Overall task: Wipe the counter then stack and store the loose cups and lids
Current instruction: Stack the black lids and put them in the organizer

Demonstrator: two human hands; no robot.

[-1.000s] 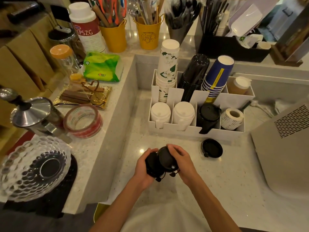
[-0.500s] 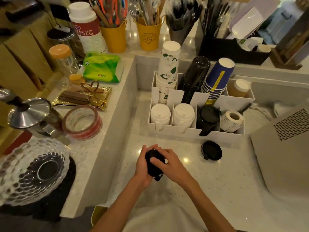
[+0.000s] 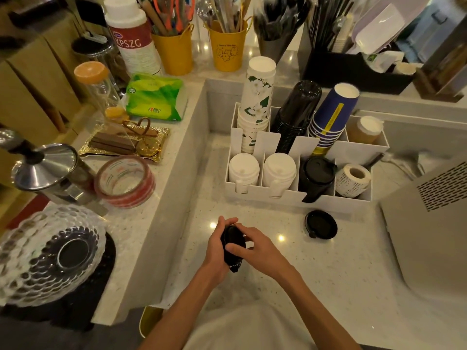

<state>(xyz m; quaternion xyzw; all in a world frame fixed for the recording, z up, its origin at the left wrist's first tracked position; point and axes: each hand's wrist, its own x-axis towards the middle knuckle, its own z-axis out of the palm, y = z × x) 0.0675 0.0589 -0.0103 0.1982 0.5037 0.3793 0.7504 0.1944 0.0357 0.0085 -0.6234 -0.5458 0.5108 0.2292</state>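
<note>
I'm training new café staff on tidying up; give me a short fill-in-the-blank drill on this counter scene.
1. Both hands hold a stack of ____ lids.
2. One loose lid lies on the counter to the ____ of the hands.
3. In the organizer, the front row's two left slots hold ____ lids.
4. The stack of blue cups stands ____ down.

Missing words: black; right; white; upside

Black lids [image 3: 233,245] were largely covered by the left hand [image 3: 216,251] and right hand [image 3: 255,248]; their number could not be told. Both forearms ran off the lower edge. The grey machine [image 3: 429,223] was cut by the right edge, the glass dish [image 3: 48,256] by the left. Bases of the cup stacks were hidden inside the white organizer [image 3: 290,198].
</note>
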